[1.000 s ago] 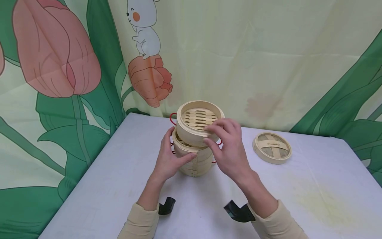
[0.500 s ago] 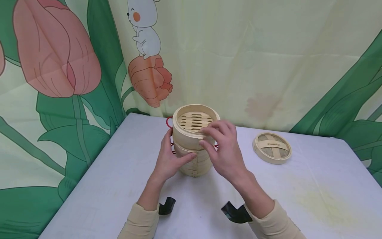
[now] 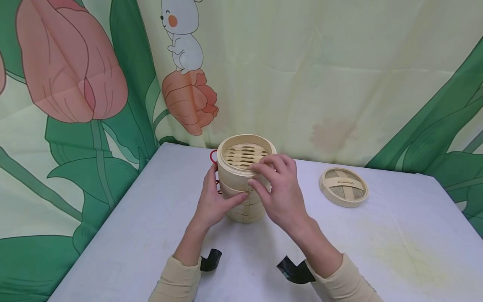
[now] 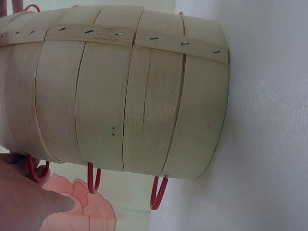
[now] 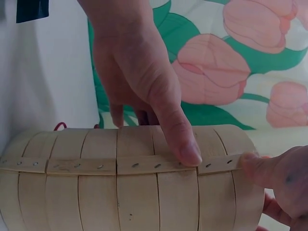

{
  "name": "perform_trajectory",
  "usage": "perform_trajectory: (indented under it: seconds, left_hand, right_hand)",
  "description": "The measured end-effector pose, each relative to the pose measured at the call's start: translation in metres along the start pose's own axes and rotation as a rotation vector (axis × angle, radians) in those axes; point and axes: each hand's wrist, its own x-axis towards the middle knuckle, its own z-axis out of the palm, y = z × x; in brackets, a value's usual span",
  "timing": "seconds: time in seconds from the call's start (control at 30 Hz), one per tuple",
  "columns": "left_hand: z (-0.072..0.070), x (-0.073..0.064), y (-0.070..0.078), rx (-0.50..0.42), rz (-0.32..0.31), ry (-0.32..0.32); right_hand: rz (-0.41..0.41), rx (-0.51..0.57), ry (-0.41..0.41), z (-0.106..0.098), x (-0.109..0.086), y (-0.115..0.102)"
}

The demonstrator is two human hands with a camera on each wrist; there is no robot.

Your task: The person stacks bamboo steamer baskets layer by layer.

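Observation:
Several round bamboo steamer baskets stand as an upright stack (image 3: pixel 237 205) in the middle of the table. The top steamer basket (image 3: pixel 231 174) shows a slatted floor and sits level on the one below. My left hand (image 3: pixel 216 199) grips the stack from the left, thumb across its front; in the right wrist view that thumb lies beside the stapled seam. With thumb and fingertips my right hand (image 3: pixel 281 191) pinches the top basket's front rim. Red loops (image 4: pixel 94 179) stick out along the side in the left wrist view. The backs of the baskets are hidden.
A bamboo steamer lid (image 3: pixel 344 187) with crossed strips lies on the white-covered table (image 3: pixel 158 235), right of the stack. Right behind the table hangs a printed curtain (image 3: pixel 264 75). Black curved pieces (image 3: pixel 296 270) stick out at both wrists.
My right hand has brought the top basket down and slightly left, from tilted over the stack to level on it. The left hand has stayed in place.

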Motion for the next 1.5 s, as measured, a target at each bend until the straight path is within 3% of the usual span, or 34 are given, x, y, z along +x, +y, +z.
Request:
perform_trajectory:
  seconds: [0.37, 1.13, 1.33, 1.5]
  left_hand:
    - [-0.0004, -0.0009, 0.0014, 0.001, -0.007, -0.001]
    - [0.0014, -0.0007, 0.0009, 0.025, -0.014, 0.004]
    - [0.002, -0.0003, 0.0001, 0.035, 0.001, 0.008]
    - [0.001, 0.0008, -0.0002, 0.026, 0.032, 0.014]
  right_hand:
    - [-0.034, -0.038, 0.008, 0.0022, -0.0014, -0.0008]
    - [-0.022, -0.051, 0.005, 0.0014, -0.0033, -0.0011]
    - [-0.006, -0.026, 0.006, 0.0, -0.0038, -0.0008]
    - [-0.023, 0.002, 0.053, -0.0018, -0.0054, 0.0015]
